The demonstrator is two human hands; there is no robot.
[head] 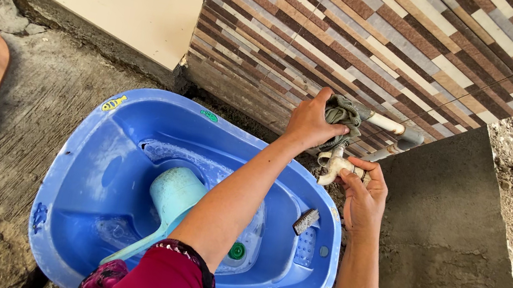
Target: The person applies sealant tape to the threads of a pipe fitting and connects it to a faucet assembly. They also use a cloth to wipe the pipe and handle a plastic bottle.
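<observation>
While my left hand [310, 121] clenches the rag [342, 113] on the pipe [387, 123], my right hand [363, 194] grips the tap [336, 166] above the tub [85, 159]; pulling hard may crack the pipe.

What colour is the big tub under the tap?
The tub is bright blue, seen best in the head view.

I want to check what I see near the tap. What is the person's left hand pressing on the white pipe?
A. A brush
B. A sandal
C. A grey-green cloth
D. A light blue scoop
C: the left hand grips a grey-green cloth bunched on the white pipe, while the brush lies on the rim of the blue tub and the scoop sits inside it.
</observation>
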